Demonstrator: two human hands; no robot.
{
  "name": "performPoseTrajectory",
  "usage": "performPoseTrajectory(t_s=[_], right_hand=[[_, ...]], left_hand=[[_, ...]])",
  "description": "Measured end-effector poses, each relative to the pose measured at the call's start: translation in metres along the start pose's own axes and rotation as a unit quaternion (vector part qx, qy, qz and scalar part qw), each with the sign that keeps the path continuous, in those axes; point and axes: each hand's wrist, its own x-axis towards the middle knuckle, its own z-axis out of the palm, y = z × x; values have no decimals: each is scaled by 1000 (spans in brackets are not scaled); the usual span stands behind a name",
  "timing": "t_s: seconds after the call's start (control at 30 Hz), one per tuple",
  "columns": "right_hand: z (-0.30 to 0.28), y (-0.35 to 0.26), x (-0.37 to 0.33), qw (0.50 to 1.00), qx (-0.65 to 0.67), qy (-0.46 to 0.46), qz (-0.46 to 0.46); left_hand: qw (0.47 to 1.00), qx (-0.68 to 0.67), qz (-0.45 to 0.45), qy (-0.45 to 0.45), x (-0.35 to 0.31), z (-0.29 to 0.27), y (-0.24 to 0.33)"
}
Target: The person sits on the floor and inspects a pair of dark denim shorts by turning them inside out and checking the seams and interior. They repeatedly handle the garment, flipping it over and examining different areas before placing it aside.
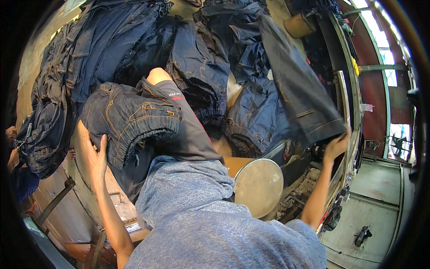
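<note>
On my left thigh rests a bunched pair of dark denim trousers (pixel 130 114) with orange stitching and a gathered elastic waistband. My left hand (pixel 96 154) is beside it, thumb and fingers apart, touching or close to its left edge. Out to the right, my right hand (pixel 337 145) grips the hem end of a long dark trouser leg (pixel 304 85). That leg stretches up toward the pile and is slightly blurred. Between it and my knee lies another pair of elastic-waist jeans (pixel 257 116).
Heaped jeans (pixel 121 36) cover the floor ahead and to the left. A round drum (pixel 259 188) stands by my right hip. A rusty can (pixel 299 26) sits at the far right, near a wooden frame (pixel 345 98). At the left edge, another person's hand (pixel 14 159) touches denim.
</note>
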Motion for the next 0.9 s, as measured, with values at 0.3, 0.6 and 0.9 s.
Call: performPoseTrajectory(t_s=[0.3,0.6,0.9], right_hand=[[90,-115,-172,843,145,-512,80],[104,-468,-41,750,468,-338,-323],[116,-593,-125,718,462,-368,-368]], left_hand=[[947,-266,-178,-9,-38,13,6],[925,-342,-115,117,-52,9,38],[824,-535,-160,97,-13,-20,80]])
